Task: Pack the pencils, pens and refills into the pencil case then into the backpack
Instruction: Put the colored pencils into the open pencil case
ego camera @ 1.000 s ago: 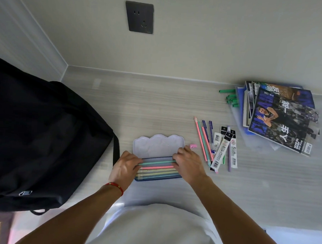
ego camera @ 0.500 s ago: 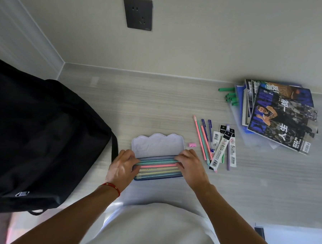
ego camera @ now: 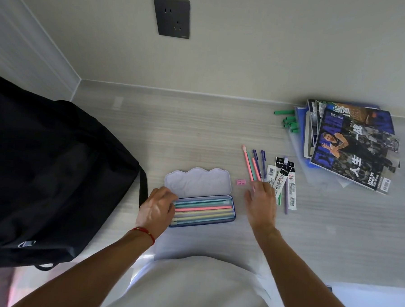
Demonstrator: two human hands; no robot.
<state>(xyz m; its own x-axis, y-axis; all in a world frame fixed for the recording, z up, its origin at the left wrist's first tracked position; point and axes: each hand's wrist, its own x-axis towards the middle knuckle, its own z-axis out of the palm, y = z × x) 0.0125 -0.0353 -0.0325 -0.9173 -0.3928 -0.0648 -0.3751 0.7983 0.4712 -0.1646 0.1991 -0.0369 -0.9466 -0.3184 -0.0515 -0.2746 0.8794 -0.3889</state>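
On woodgrain desk (ego camera: 197, 134) | left hand (ego camera: 157, 209) grips scallop-lidded pencil case (ego camera: 197, 181) | right hand (ego camera: 262, 203) spread loose over pastel pencils (ego camera: 250, 165)

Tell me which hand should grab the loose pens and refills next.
Right. The right hand hovers open at the loose pens and refills, while the left hand rests on the pencil case's opposite end.

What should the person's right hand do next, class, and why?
Probably pinch the loose pencils and carry them to the pencil case. The right hand hovers open over their near ends, beside the refills; the case lies open, partly filled, and the left hand holds its left end.
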